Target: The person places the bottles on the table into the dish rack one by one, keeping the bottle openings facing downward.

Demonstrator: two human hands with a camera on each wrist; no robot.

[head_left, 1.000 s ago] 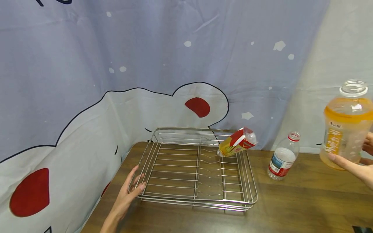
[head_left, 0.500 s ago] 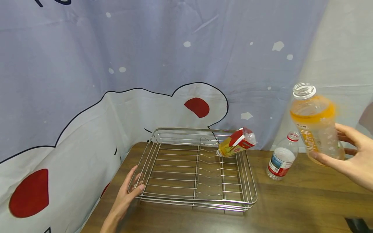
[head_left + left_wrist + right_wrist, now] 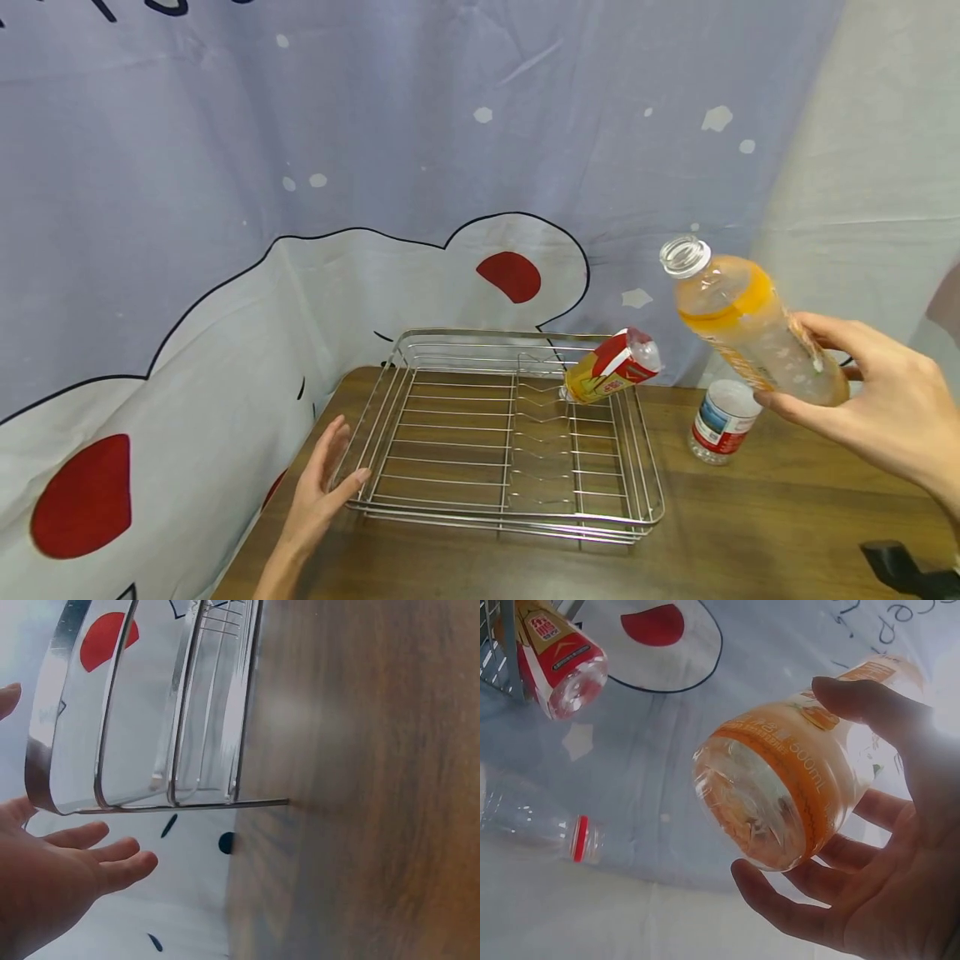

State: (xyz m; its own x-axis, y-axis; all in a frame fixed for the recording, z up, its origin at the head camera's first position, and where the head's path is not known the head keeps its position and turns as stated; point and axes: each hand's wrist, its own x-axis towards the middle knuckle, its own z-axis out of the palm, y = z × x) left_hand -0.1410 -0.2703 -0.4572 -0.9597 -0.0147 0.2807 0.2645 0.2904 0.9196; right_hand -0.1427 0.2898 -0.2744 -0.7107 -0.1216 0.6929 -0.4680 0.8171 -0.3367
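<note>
In the head view my right hand (image 3: pixel 885 400) grips a clear plastic bottle (image 3: pixel 738 321) with an orange-and-white label. It is uncapped, tilted with its mouth up to the left, and held up in front of a second bottle. The right wrist view shows its clear base (image 3: pixel 742 806) toward the camera, thumb and fingers around the label. My left hand (image 3: pixel 311 500) has its fingers extended beside the front left corner of a wire dish rack (image 3: pixel 41 754). A bottle with a red-and-yellow label (image 3: pixel 607 367) leans neck down in the rack's back right part.
Right of the rack an uncapped water bottle (image 3: pixel 722 423) stands on the wooden table (image 3: pixel 787 517), its upper part hidden by the raised bottle. A printed curtain (image 3: pixel 420 167) hangs behind and to the left. A black object (image 3: pixel 903 571) shows at the lower right.
My right hand has carried the orange-labelled bottle leftward toward the rack and tilted it further. My left hand's fingers have come away from the rack's corner. The rack and the other bottles have stayed put.
</note>
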